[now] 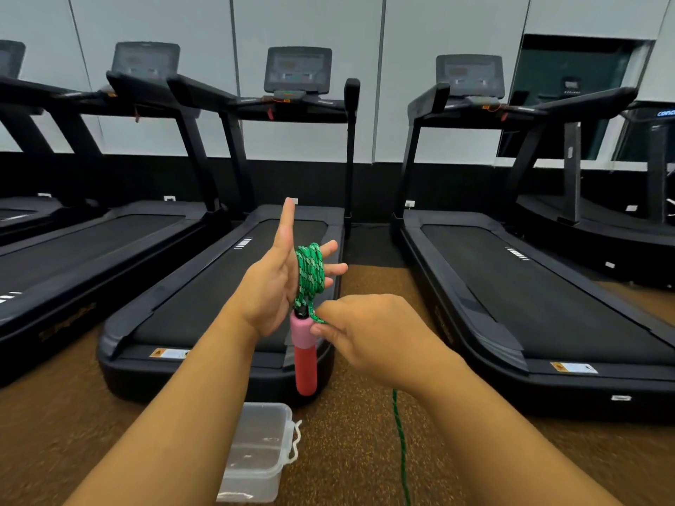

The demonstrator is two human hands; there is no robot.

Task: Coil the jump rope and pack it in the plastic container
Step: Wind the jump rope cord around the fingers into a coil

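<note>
Around the left hand's (272, 286) straight, spread fingers, the green rope (309, 272) sits coiled, its pink handle (304, 354) hanging below. The right hand (369, 332) pinches the rope beside the handle. The clear container (255, 454) lies on the floor (365, 432) beneath, before a treadmill (226, 272).

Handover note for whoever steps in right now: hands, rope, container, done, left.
Left hand: open, fingers straight, green rope coil wound round them, pink handle hanging below.
Right hand: pinching the rope just under the coil.
Loose rope tail trails to the floor.
Plastic container: on the floor below the hands, nothing in it that I can see.
Done: several turns wound.
Left: wind the tail, pack it.
</note>
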